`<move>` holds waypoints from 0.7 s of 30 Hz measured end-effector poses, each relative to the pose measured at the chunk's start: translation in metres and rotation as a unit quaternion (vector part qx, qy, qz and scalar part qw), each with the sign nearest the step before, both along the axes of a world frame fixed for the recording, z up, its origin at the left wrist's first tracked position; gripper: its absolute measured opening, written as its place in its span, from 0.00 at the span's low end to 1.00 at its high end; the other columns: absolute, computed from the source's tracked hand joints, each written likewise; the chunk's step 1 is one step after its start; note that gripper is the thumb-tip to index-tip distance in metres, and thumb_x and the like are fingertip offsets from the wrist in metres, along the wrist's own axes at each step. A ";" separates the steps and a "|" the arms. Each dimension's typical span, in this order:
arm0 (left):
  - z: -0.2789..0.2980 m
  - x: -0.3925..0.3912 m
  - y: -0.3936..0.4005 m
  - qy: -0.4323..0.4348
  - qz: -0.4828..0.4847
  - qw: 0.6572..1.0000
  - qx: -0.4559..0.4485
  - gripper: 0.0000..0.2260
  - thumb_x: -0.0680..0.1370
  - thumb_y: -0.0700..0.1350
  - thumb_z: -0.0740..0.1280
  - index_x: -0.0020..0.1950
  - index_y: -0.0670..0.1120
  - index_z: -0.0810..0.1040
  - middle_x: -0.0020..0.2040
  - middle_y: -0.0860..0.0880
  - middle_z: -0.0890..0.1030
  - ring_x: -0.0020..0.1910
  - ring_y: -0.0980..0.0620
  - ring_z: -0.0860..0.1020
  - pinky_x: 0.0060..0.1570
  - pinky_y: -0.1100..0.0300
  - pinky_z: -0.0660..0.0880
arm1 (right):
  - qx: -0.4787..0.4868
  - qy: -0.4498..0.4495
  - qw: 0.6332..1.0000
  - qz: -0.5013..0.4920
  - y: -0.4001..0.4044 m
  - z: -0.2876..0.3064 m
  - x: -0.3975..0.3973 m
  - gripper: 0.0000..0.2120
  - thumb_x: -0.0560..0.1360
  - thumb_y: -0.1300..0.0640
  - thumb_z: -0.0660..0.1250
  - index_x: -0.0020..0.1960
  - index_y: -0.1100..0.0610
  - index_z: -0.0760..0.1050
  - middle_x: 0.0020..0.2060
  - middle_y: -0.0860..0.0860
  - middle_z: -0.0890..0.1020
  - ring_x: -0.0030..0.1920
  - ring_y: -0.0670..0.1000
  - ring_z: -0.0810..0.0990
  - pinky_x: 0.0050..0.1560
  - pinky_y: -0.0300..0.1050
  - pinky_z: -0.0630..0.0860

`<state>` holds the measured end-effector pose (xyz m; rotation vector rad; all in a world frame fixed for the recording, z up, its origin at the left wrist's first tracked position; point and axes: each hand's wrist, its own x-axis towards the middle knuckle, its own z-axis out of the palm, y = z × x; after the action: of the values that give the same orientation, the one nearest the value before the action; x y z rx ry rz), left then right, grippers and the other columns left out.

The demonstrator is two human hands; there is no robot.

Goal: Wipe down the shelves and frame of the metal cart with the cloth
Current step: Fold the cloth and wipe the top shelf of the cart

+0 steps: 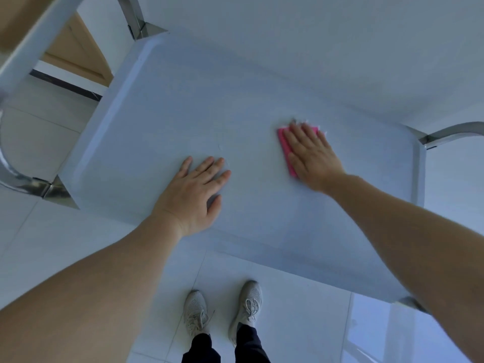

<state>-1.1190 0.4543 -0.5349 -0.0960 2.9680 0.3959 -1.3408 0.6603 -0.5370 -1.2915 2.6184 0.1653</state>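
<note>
The right hand [311, 155] presses the pink cloth [285, 150] flat on the cart's top shelf [183, 100], left hand [193, 195] open, bracing; frame and lower shelves likely remain.

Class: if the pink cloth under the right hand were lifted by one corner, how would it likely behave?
The pink cloth would probably droop: it lies thin and flat under the right hand. It looks light for its size. On the smooth shelf it likely slides easily.

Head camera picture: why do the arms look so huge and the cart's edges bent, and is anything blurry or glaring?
Head view: a wide-angle lens swells the near forearms and bows the shelf edges; light is soft and bluish, with faint shadows under the left hand; the cloth under the right hand stays fairly sharp; glints show only on the metal frame.
</note>
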 end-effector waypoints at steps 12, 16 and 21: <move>-0.006 0.000 -0.001 0.017 0.009 1.000 -0.003 0.24 0.75 0.51 0.54 0.71 0.47 0.65 0.74 0.48 0.62 0.73 0.48 0.60 0.72 0.45 0.50 | -0.042 0.003 0.997 -0.063 -0.032 -0.003 -0.080 0.25 0.81 0.49 0.47 0.77 0.52 0.48 0.77 0.51 0.50 0.76 0.56 0.47 0.74 0.56 0.42; -0.006 0.001 -0.001 0.022 0.013 1.000 -0.001 0.25 0.75 0.52 0.51 0.71 0.48 0.65 0.74 0.48 0.62 0.73 0.49 0.60 0.72 0.46 0.51 | -0.046 0.011 0.997 -0.062 -0.054 -0.004 -0.084 0.26 0.81 0.49 0.46 0.77 0.54 0.47 0.77 0.52 0.49 0.76 0.57 0.47 0.74 0.56 0.42; -0.007 0.001 0.000 0.047 0.024 0.998 0.020 0.23 0.75 0.47 0.55 0.70 0.47 0.68 0.73 0.48 0.64 0.72 0.49 0.62 0.72 0.46 0.52 | -0.041 0.010 0.998 -0.041 -0.056 -0.005 -0.076 0.26 0.81 0.50 0.47 0.77 0.54 0.46 0.77 0.53 0.49 0.76 0.57 0.46 0.74 0.56 0.41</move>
<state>-1.1184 0.4545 -0.5422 -0.1493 3.0523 0.4784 -1.4169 0.6042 -0.5422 -1.2116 2.7157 0.0572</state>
